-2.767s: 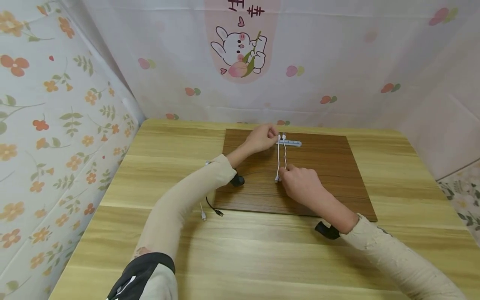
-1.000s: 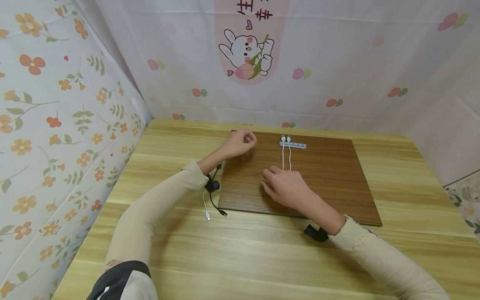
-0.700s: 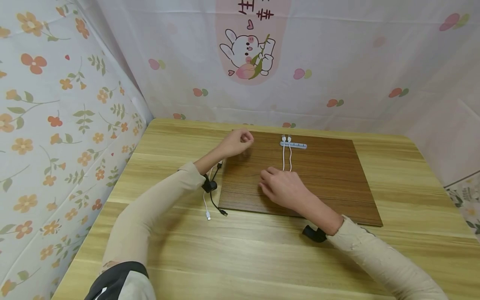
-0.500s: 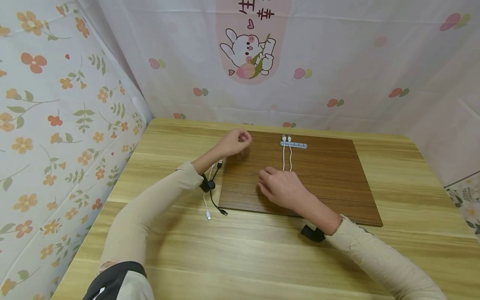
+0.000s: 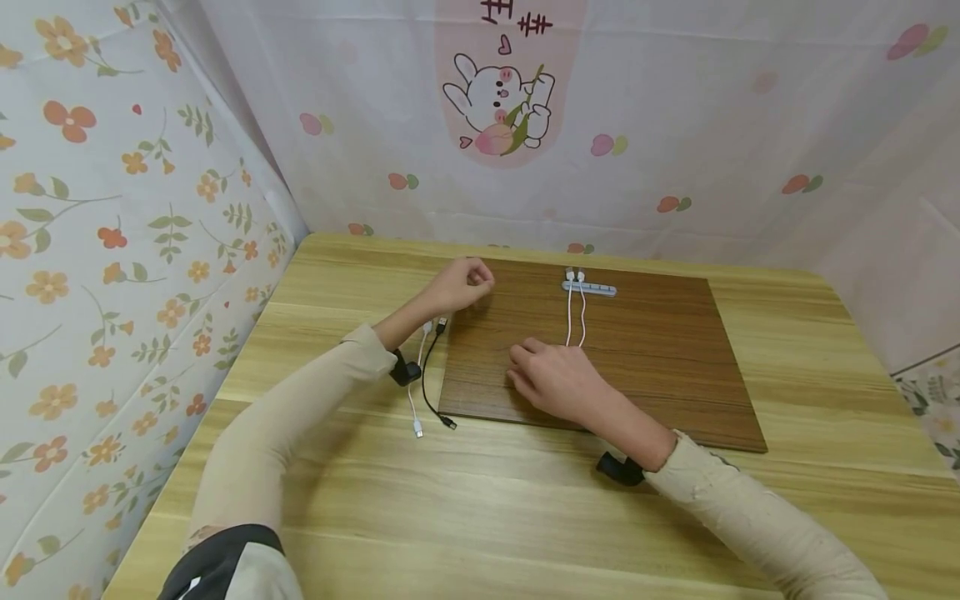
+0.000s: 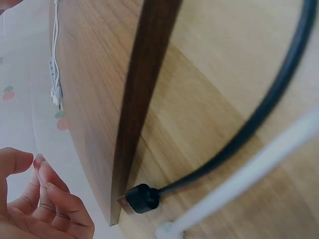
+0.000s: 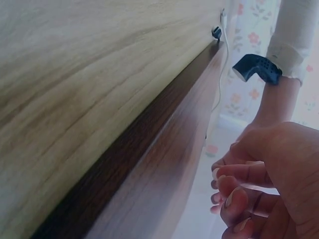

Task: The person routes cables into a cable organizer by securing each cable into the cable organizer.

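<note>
Flower-printed cloth (image 5: 112, 196) hangs at left and rabbit-print cloth (image 5: 675, 108) behind a light wood-grain table (image 5: 480, 508) bearing a dark brown board (image 5: 660, 350). Over its far left corner, the left hand (image 5: 459, 286) has fingers loosely curled round nothing; nearer the person than those fingers lie a black cable (image 6: 262, 110) and a single white cable (image 6: 249, 172). Slack, bent fingers of the right hand (image 5: 557, 380) seem to hold nothing, though they hide the near ends of two white cables (image 5: 569, 321), which run beyond them to a blue clip strip (image 5: 602, 290).
</note>
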Demonstrator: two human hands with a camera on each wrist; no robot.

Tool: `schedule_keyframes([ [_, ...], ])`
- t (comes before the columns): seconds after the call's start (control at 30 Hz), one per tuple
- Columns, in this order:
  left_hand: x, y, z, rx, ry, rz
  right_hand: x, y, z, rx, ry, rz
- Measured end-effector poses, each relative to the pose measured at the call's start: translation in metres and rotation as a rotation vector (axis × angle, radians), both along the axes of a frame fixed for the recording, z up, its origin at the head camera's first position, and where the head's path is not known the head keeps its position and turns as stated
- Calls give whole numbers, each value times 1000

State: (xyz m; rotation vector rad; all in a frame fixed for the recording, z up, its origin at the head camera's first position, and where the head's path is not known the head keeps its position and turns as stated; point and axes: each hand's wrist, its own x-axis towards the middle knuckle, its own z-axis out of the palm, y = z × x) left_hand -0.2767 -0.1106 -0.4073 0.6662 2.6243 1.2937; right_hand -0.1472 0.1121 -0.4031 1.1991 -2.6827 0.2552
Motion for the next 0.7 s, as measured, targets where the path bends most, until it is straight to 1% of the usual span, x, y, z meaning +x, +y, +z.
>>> schedule_keyframes([
  [0.3,3,-17,-3,25,-12,6,2,-10,1,13,3,20],
  [0.47,3,-26,-7,1,7,12,4,-15,2,33,5,21],
  [0.57,5,-31,-8,-15,10,25,5,-18,1,40,-4,22],
  [0.7,10,-37,-6,-15,0,51,6,-22,0,43,-23,29],
])
